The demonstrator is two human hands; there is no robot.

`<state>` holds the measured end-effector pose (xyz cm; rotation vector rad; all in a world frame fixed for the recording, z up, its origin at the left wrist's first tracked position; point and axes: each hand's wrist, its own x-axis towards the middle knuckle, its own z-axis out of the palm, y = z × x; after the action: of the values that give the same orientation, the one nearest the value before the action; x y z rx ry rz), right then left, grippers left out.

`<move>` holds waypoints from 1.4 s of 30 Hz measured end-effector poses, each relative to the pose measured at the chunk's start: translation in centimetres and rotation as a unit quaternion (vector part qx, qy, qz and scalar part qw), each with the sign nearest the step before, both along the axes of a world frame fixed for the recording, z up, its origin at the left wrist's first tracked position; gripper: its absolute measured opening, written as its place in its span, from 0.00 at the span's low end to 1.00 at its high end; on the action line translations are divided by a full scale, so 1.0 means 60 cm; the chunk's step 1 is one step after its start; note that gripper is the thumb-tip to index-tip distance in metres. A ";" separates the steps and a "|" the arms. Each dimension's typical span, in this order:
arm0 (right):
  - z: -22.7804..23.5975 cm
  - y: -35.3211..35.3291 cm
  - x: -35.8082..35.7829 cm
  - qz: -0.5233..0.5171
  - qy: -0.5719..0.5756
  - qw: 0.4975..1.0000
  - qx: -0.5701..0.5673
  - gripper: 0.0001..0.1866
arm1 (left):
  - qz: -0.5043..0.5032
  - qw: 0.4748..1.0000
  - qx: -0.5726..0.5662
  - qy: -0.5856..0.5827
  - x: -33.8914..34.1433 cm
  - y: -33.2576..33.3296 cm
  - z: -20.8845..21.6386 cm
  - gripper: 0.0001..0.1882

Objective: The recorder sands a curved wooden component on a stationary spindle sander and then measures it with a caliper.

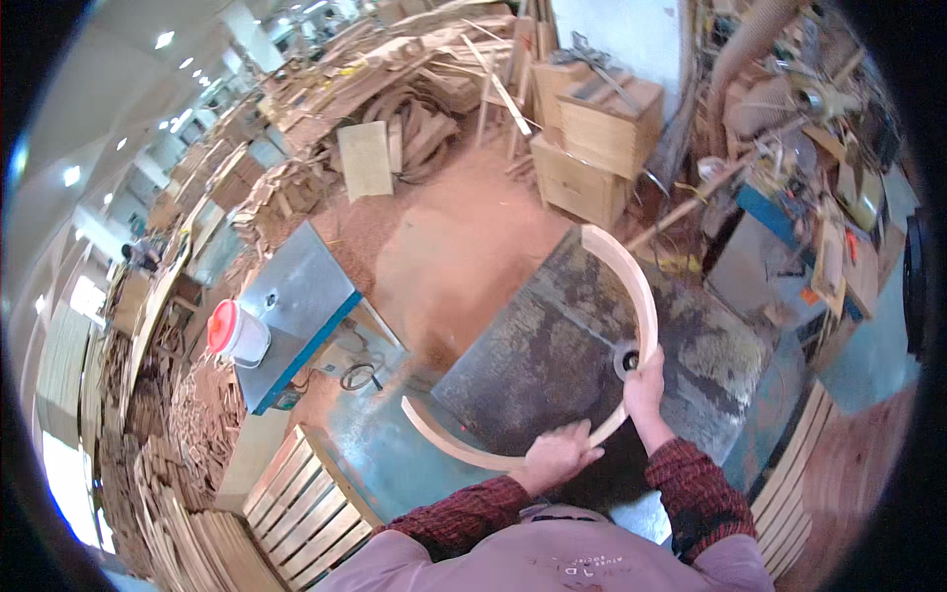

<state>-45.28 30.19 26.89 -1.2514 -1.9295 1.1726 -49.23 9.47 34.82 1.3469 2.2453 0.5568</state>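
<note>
We have a curved wooden piece (631, 296) lying on the metal counter (533, 345), a big arc of pale wood that runs from near the counter's far corner, round the right side, and back along the near edge to a tip that overhangs the counter on the left.

Left hand (560, 456): palm down on the lower stretch of the arc near the counter's near edge, fingers curled over the wood. Looks like a press rather than a full wrap; we can't tell how tightly it grips.

Right hand (643, 387): closed around the arc further up on the right, thumb and fingers wrapped on the wood. It sits just beside a round hole (625, 359) in the counter, and the arc's inner edge runs close to that hole.

Both sleeves are dark red plaid and come in from the lower edge.

Around us: sawdust covers the floor (444, 237) beyond the counter. A blue-edged machine table (296, 296) stands to the left, with a white bucket with a red lid (235, 333) on its corner. Slatted wooden pallets (306, 513) sit at lower left. Wooden boxes (592, 128) are stacked further off, and scrap wood (414, 89) is piled behind them. A cluttered bench (819, 207) stands on the right.
</note>
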 end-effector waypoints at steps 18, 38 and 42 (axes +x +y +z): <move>-0.013 0.318 -0.258 0.350 0.012 0.934 0.067 0.31 | 0.003 0.997 -0.075 0.004 0.012 -0.008 -0.031 0.21; -0.025 0.228 -0.157 0.231 0.021 0.970 0.070 0.30 | -0.142 0.987 -0.075 0.035 -0.065 -0.124 -0.036 0.20; -0.004 0.189 -0.123 0.203 -0.008 0.978 0.045 0.29 | -0.173 0.981 -0.067 0.054 -0.089 -0.160 -0.034 0.19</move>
<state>-52.68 41.55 26.67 -0.8427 -2.2928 1.2511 -54.54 -0.16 32.78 1.6805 2.0202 0.2109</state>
